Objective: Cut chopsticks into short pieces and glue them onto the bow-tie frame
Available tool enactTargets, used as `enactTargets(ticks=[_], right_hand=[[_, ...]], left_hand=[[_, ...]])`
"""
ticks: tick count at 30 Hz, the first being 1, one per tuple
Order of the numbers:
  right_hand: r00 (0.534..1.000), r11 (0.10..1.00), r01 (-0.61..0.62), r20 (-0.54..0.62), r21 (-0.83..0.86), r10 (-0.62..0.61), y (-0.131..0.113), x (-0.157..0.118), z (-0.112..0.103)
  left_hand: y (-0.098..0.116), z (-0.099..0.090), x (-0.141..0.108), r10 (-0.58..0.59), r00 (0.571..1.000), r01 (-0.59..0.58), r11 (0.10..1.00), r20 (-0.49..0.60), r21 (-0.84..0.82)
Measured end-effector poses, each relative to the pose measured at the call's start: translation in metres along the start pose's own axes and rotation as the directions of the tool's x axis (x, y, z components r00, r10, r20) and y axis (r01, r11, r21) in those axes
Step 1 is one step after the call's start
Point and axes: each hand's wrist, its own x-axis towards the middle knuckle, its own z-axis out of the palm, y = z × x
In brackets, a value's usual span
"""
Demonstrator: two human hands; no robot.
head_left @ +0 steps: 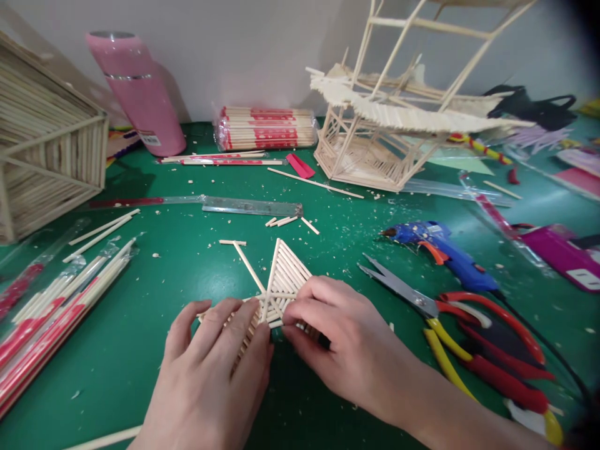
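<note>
A small star-like panel of thin wooden sticks lies on the green table, with radiating ribs and one filled wedge pointing away from me. My left hand rests over its left part, fingers bent and pressed on the sticks. From the right, my right hand pinches the panel's right edge between thumb and fingers. Both hands cover much of the lower half. One bare rib reaches up and left, near a short loose stick at its tip.
Scissors, pliers and a blue glue gun lie at the right. Behind stand a stick-built model, a pink bottle and packed chopsticks. Wrapped chopsticks and a large stick panel are left.
</note>
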Motion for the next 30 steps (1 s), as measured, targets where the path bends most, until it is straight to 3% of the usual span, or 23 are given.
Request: enactTargets(ticks=[12,24,30], right_hand=[[1.000,1.000,-0.012,-0.024,-0.006,0.012,0.0003,-0.0007,0.0051],[0.998,1.000,-0.017,-0.056,0.006,0.017,0.0003,0.0005,0.0084],[0.998,0.995,-0.049,-0.023,0.091,0.051,0.0020,0.0014,0.0023]], left_hand=[[-0.0013,0.0047,-0.0042,0.060,0.997,-0.061,0.998,-0.053,-0.020],[-0.0025,0.0030,-0.0058,0.102,0.995,-0.102,0.993,-0.004,0.052],[0.0001,0.0027,-0.0043,0.099,0.995,-0.098,0.992,-0.006,0.076]])
